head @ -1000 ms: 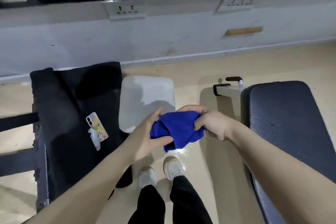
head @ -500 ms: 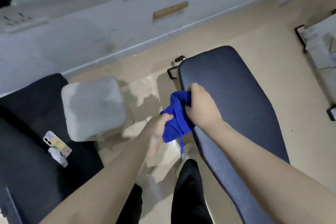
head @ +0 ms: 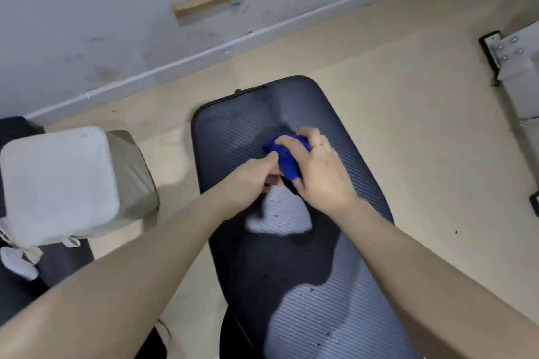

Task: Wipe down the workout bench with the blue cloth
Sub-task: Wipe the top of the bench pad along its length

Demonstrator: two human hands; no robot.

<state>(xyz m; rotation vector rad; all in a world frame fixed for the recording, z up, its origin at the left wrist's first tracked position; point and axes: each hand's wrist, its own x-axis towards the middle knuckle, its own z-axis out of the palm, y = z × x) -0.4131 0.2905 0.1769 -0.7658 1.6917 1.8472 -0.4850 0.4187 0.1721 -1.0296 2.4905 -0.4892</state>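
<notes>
The blue cloth [head: 284, 154] is looking soft, light and floppy, so it is probably going to squish and bend any way a hand pushes it. It is not likely to break. A good place to hold it is the top of the bunch, with the fingers wrapped over it and the flat bottom pressing on the seat. It may slide easily, because the bench pad seems to be carrying little drops of water.

The cloth is showing a bright, deep blue and is scrunched into a small ball. It is sitting in the middle of the frame, on the upper part of the workout bench [head: 344, 300].

The right hand [head: 318, 172] is curling over the cloth and gripping it, and it is wearing a gold ring [head: 316, 146]. The left hand [head: 252, 181] is touching the cloth's near edge and seems to be pinching it with its fingertips.

The bench is looking dark blue with thin ridges running across it. It is reaching from the middle to the bottom of the frame. A grey box [head: 58, 183] is sitting at the left.
</notes>
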